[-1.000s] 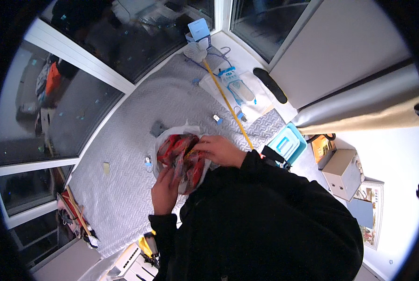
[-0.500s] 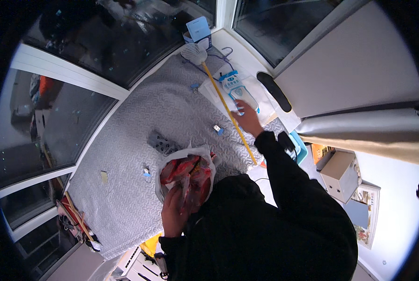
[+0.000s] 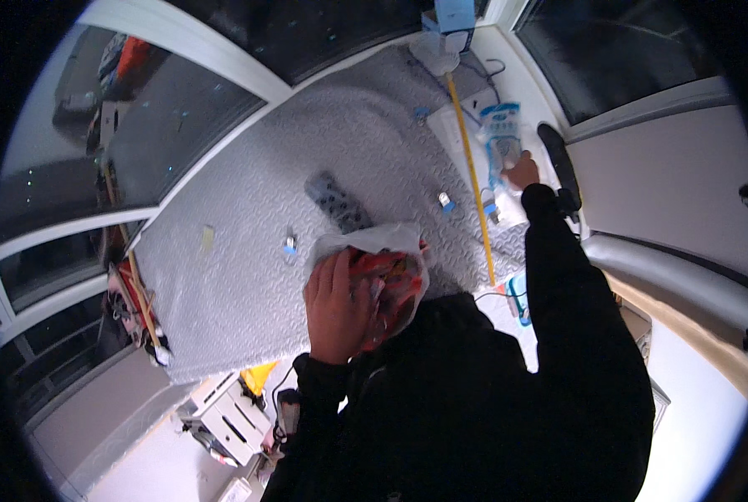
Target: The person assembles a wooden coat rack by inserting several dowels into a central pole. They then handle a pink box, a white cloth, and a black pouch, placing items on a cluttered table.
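Observation:
My left hand (image 3: 338, 309) is curled over the near-left side of a whitish translucent plastic bag (image 3: 403, 234). Inside lie several red packets (image 3: 395, 272), partly covered by the hand and the film. My right arm reaches far to the right. At its end, my right hand (image 3: 522, 170) has its fingers bent at the lower right edge of a flat blue-and-white plastic package (image 3: 501, 134); its fingertips are partly hidden. A yellow stick (image 3: 471, 171) with a pale mesh head lies left of the package.
On the grey quilted cover (image 3: 248, 217) are a dark patterned roll (image 3: 338, 201), small blue-and-white items (image 3: 446, 202) and a yellowish piece (image 3: 208, 239). A blue box (image 3: 449, 27) stands by the window corner. A long black object (image 3: 559, 163) lies near the right wall.
The view has turned, shifting the scene. My left hand has come from inside the bag to its near-left side. My right hand has moved to the package's right edge, and the package sits straighter.

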### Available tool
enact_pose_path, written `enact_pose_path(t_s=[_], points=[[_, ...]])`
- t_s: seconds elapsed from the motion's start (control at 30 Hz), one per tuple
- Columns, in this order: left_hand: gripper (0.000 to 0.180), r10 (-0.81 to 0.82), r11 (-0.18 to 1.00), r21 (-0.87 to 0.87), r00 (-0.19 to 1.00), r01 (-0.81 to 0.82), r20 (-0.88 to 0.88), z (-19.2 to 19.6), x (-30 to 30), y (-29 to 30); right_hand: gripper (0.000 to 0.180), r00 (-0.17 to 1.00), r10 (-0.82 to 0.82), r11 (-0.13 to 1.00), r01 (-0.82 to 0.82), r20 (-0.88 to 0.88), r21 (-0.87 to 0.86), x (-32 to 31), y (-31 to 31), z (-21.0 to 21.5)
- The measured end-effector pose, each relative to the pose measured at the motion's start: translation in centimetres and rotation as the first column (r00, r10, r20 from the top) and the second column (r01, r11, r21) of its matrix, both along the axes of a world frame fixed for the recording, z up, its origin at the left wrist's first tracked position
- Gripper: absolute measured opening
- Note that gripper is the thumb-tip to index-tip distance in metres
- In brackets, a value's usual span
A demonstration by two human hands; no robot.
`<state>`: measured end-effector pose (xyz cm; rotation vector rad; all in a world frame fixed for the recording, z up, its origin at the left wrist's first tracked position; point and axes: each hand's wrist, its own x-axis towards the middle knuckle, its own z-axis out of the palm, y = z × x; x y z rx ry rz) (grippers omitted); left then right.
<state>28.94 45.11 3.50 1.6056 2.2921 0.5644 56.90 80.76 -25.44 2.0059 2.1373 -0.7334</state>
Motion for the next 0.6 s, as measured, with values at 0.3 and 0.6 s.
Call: enact_pose_path(t_s=[0.3, 0.6], points=[[0.039, -0.009, 0.992, 0.127, 0.999, 0.013, -0.033, 1.5, -1.9, -1.6, 0.044, -0.248, -0.586, 0.81, -0.194, -0.771, -0.554, -0.6, -11.5, 18.6], [0.025, -0.073, 0.992, 0.121, 0.923, 0.029, 0.379, -1.8, -3.4, -1.8, 0.05, 0.141, -0.303, 0.902, -0.278, -0.943, -0.331, -4.6, -20.0, 26.2]])
